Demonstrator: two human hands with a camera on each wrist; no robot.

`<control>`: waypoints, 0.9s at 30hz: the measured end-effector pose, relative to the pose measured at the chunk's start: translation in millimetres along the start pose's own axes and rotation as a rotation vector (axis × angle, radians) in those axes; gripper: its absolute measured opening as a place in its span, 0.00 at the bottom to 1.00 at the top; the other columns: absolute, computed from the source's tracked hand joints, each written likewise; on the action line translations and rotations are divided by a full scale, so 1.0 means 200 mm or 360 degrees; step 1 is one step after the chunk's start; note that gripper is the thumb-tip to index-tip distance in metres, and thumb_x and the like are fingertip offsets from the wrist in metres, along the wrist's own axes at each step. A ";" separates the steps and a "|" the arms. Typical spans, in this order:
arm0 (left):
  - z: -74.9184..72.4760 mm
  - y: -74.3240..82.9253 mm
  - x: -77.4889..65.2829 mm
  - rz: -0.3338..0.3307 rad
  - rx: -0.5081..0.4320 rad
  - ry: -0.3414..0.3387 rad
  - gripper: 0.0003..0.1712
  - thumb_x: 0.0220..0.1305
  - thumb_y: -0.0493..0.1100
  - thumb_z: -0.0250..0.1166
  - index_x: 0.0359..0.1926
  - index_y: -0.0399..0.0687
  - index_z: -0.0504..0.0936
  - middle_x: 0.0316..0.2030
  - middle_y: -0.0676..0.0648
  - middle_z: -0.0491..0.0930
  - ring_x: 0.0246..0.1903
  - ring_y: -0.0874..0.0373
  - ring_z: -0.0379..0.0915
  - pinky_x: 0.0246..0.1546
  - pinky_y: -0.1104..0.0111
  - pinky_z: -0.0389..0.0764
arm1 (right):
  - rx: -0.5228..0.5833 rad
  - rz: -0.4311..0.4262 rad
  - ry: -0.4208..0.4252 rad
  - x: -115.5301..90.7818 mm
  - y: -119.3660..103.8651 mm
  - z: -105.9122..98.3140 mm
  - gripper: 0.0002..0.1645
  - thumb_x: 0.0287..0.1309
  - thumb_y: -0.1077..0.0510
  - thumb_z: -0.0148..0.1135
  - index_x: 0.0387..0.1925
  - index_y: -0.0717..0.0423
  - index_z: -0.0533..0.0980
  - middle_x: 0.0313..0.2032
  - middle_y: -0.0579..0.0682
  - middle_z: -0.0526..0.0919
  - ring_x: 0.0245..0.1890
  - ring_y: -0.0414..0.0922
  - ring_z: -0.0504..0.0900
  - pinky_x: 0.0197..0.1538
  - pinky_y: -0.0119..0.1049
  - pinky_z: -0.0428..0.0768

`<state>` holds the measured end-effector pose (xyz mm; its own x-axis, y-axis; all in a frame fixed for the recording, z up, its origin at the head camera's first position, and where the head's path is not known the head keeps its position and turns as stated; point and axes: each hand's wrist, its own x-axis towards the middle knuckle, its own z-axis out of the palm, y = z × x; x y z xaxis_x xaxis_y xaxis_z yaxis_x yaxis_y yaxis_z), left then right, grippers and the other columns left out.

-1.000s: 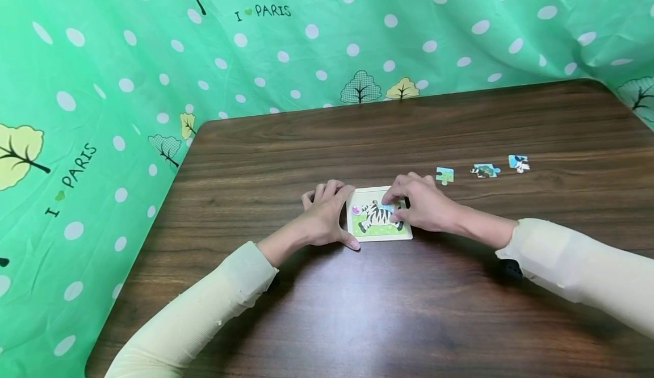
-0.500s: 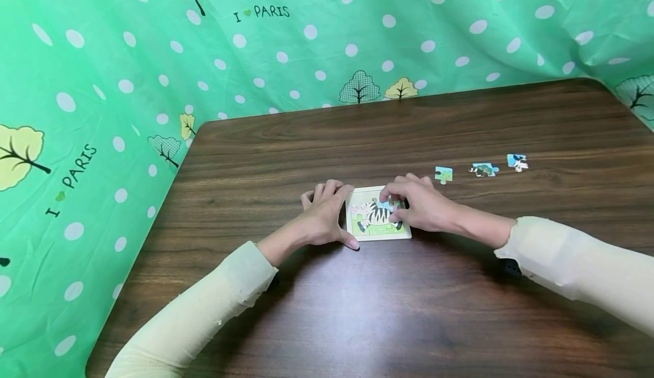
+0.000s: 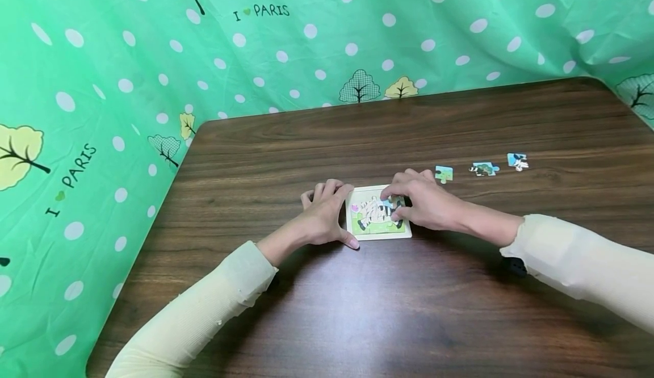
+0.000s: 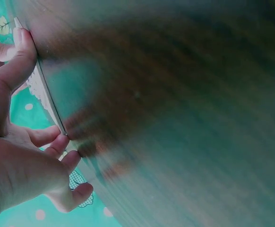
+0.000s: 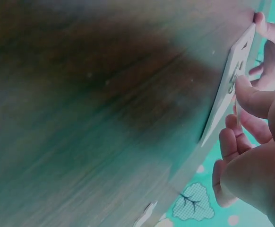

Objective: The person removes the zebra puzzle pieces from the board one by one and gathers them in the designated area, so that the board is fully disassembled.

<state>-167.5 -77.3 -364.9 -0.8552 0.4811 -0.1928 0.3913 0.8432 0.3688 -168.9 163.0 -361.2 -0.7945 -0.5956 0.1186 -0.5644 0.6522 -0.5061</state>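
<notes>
While L hand [image 3: 326, 219] fingers grip pale rect. zebra puzzle board [image 3: 383, 236] on brown wood-grain tabletop [image 3: 327, 321], R hand [image 3: 426, 201] fingers pinch blue-and-striped piece [image 3: 386, 203] over it; prob. part-done, 3 loose multicolour jigsaw pcs [image 3: 444, 173] left.

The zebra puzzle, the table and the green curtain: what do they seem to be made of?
Zebra puzzle: probably thin wood or stiff board with a printed face; its pale edge shows in both wrist views. Table: wood or wood-look laminate, dark streaked grain, with a soft sheen where light reflects. Green curtain: likely printed cloth, given its soft folds, though plastic sheeting is possible.
</notes>
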 end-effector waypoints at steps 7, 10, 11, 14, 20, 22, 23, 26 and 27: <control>0.00 0.00 0.00 -0.0002 -0.0006 0.0000 0.68 0.29 0.62 0.81 0.72 0.52 0.56 0.66 0.48 0.55 0.62 0.50 0.50 0.58 0.48 0.50 | 0.0095 0.0046 0.0044 -0.03 0.03 -0.06 0.21 0.45 0.64 0.74 0.45 0.56 0.82 0.39 0.46 0.80 0.45 0.46 0.71 0.45 0.44 0.54; 0.00 0.00 0.00 -0.0005 -0.0003 0.0005 0.68 0.28 0.62 0.81 0.72 0.52 0.57 0.66 0.48 0.56 0.62 0.51 0.50 0.59 0.47 0.49 | 0.0137 0.0091 0.0035 -0.05 0.04 -0.09 0.20 0.47 0.63 0.73 0.45 0.55 0.82 0.39 0.46 0.81 0.46 0.46 0.71 0.48 0.45 0.56; 0.00 0.00 0.00 -0.0004 -0.0003 0.0007 0.68 0.28 0.62 0.81 0.72 0.51 0.57 0.66 0.48 0.56 0.62 0.51 0.50 0.59 0.48 0.49 | 0.0146 0.0102 0.0034 -0.06 0.05 -0.10 0.20 0.47 0.62 0.73 0.46 0.54 0.82 0.39 0.46 0.81 0.46 0.46 0.71 0.49 0.46 0.56; 0.01 0.00 0.00 0.0004 -0.0005 0.0009 0.68 0.29 0.62 0.81 0.71 0.52 0.57 0.65 0.48 0.56 0.62 0.51 0.50 0.59 0.47 0.50 | 0.0154 0.0119 0.0057 -0.09 0.07 -0.12 0.19 0.48 0.62 0.73 0.46 0.53 0.82 0.39 0.46 0.81 0.46 0.47 0.72 0.49 0.47 0.57; 0.01 0.00 0.00 0.0008 -0.0009 0.0009 0.67 0.28 0.62 0.81 0.71 0.54 0.58 0.66 0.48 0.56 0.62 0.50 0.50 0.60 0.47 0.49 | 0.0059 0.0176 0.0126 -0.19 0.19 -0.16 0.18 0.48 0.61 0.73 0.44 0.52 0.82 0.36 0.44 0.80 0.43 0.45 0.71 0.44 0.44 0.59; 0.01 0.00 0.00 0.0007 -0.0006 0.0010 0.67 0.27 0.62 0.81 0.71 0.54 0.58 0.66 0.48 0.56 0.62 0.50 0.50 0.60 0.47 0.49 | 0.0020 0.0211 0.0132 -0.23 0.23 -0.18 0.18 0.47 0.62 0.74 0.43 0.52 0.83 0.36 0.43 0.80 0.42 0.45 0.70 0.44 0.44 0.59; 0.01 0.00 0.00 0.0007 -0.0005 0.0011 0.67 0.27 0.62 0.81 0.71 0.54 0.58 0.66 0.48 0.56 0.62 0.50 0.51 0.60 0.47 0.49 | -0.0005 0.0219 0.0136 -0.25 0.24 -0.18 0.18 0.47 0.62 0.74 0.43 0.52 0.83 0.37 0.44 0.80 0.43 0.46 0.71 0.44 0.44 0.58; 0.00 0.00 0.00 0.0010 0.0000 0.0020 0.67 0.27 0.62 0.81 0.71 0.54 0.59 0.65 0.47 0.57 0.61 0.50 0.51 0.59 0.47 0.50 | -0.0080 0.0254 0.0138 -0.29 0.29 -0.21 0.20 0.46 0.62 0.74 0.44 0.52 0.83 0.39 0.45 0.81 0.45 0.48 0.71 0.42 0.46 0.54; 0.00 0.00 0.00 0.0008 0.0001 0.0020 0.67 0.27 0.62 0.81 0.70 0.54 0.59 0.65 0.47 0.57 0.61 0.50 0.51 0.59 0.47 0.51 | -0.0108 0.0262 0.0133 -0.30 0.30 -0.21 0.20 0.46 0.62 0.74 0.44 0.51 0.82 0.40 0.45 0.81 0.47 0.48 0.71 0.41 0.46 0.53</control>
<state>-167.7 -77.9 -365.9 -0.8573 0.4826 -0.1794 0.3960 0.8407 0.3694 -164.0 257.7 -361.7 -0.8916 -0.4390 0.1109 -0.4368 0.7692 -0.4663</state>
